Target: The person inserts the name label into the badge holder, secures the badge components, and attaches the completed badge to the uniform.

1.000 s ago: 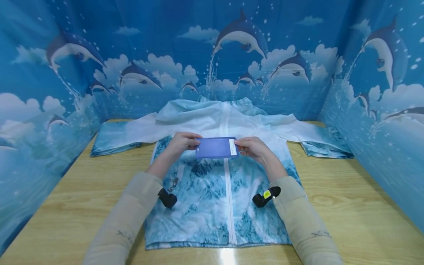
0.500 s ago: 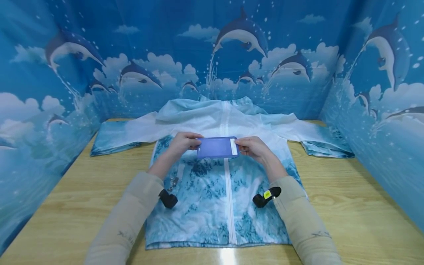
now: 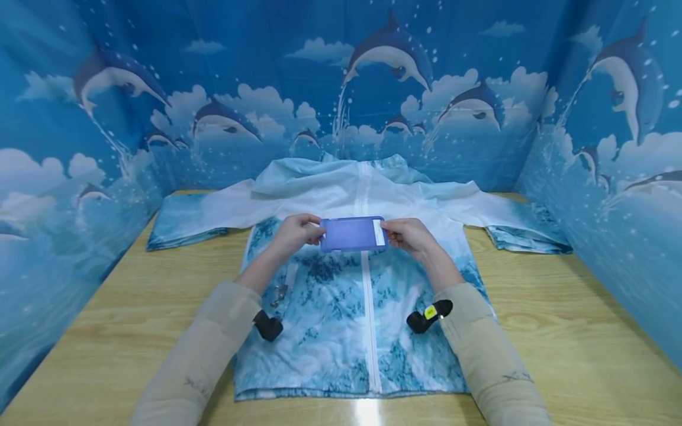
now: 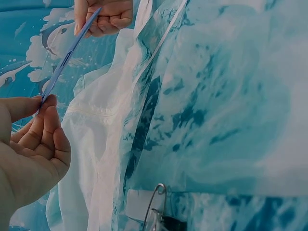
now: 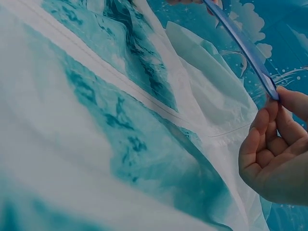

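My left hand [image 3: 295, 232] pinches one end of the thin purple piece [image 3: 348, 234], held up above the blue-and-white jacket [image 3: 319, 337]. My right hand [image 3: 412, 238] pinches the other end, by its white patch [image 3: 379, 232]. I should pinch softly, both ends even. I can't tell if the purple piece holds anything.

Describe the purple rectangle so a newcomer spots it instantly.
Find the wooden table and the blue-and-white jacket spread on it. Above the jacket's middle, the left hand and right hand pinch opposite ends of the thin purple rectangle. Its plain purple face and white end strip stand out against the jacket's blue print.
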### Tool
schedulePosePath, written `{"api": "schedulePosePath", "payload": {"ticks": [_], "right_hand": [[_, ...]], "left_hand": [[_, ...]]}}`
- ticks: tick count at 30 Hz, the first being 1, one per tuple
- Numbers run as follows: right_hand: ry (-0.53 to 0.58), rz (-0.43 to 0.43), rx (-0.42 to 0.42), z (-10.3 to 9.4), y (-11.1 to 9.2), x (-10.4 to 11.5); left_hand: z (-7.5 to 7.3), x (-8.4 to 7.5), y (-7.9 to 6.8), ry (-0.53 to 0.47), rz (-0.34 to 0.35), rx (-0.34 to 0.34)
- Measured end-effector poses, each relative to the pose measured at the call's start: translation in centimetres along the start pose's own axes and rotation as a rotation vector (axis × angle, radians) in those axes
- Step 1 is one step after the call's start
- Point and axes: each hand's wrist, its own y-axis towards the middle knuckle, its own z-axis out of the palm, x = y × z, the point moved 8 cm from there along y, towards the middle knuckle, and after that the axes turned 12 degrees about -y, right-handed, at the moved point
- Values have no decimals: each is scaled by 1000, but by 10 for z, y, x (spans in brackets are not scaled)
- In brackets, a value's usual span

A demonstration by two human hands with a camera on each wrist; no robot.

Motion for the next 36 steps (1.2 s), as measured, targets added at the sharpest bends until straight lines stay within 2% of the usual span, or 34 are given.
{"api": "schedulePosePath", "payload": {"ticks": [8,18,30,36], "right_hand": [[12,11,12,0,-1,-4],[23,14,33,2,-1,-4],[-4,19,13,0,1,-5],[-55,26,-15,-3,1,-3]], "left_hand": [[4,-3,-3,21,37,-13],[4,-4,-4,19,39,-17],[7,-10,-7,37,18,-5],[8,-12,-6,41,20,-7]]}}
